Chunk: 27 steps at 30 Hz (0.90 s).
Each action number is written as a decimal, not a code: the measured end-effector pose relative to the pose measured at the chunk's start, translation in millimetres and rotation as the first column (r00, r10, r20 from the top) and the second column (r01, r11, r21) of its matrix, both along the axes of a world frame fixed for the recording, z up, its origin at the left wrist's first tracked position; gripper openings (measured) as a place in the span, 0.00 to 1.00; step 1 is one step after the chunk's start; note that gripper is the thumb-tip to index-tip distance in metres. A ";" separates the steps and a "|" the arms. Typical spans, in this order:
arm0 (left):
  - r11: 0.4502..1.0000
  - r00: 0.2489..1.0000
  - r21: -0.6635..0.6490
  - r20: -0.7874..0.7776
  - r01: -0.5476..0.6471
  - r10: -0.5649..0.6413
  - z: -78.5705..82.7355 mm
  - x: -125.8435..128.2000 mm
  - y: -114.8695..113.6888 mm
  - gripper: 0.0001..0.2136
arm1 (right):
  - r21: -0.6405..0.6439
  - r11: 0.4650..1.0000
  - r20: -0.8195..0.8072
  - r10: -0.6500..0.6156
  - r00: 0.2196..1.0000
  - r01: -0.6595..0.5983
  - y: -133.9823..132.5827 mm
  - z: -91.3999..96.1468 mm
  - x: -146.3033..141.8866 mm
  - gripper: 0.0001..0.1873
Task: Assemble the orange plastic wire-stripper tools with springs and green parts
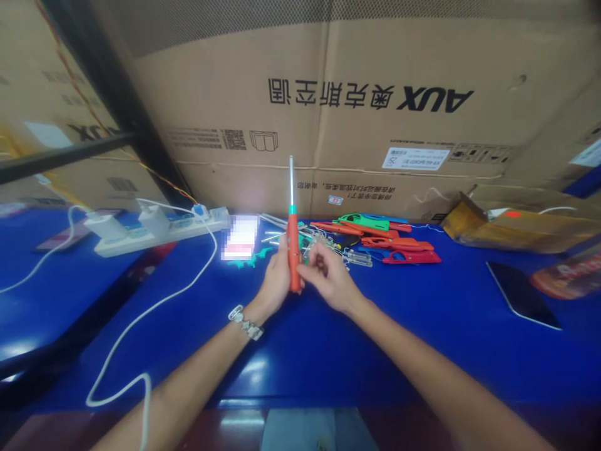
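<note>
An orange long-neck lighter [293, 254] with a metal tube and a teal collar stands upright in my left hand [277, 272]. My left fingers are wrapped round its handle, and the wrist wears a metal watch. Close against the handle's right side is my right hand [331, 275], its fingers curled in a pinch; whatever they hold is too small or hidden to make out. Behind the hands lies a pile of lighter parts, partly covered: metal tubes, wires and teal pieces [244, 262]. Red lighter casings [413, 257] and a green casing [366, 221] lie to the right.
A white power strip [159, 232] with chargers and a trailing white cable [154, 307] is on the left of the blue table [300, 351]. A large cardboard box [225, 75] walls off the back. At right are a phone [521, 294], an open carton [516, 232] and a red-brown package [568, 274].
</note>
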<state>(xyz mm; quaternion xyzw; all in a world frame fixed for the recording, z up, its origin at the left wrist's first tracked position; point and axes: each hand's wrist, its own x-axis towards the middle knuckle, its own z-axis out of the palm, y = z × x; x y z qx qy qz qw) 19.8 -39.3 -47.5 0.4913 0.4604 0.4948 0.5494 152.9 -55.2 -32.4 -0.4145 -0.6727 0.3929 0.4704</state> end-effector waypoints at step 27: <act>0.995 0.985 0.033 0.139 0.095 -0.099 19.2 -17.7 8.1 0.16 | 0.408 0.898 0.543 -0.383 0.747 0.164 -12.3 5.1 22.4 0.09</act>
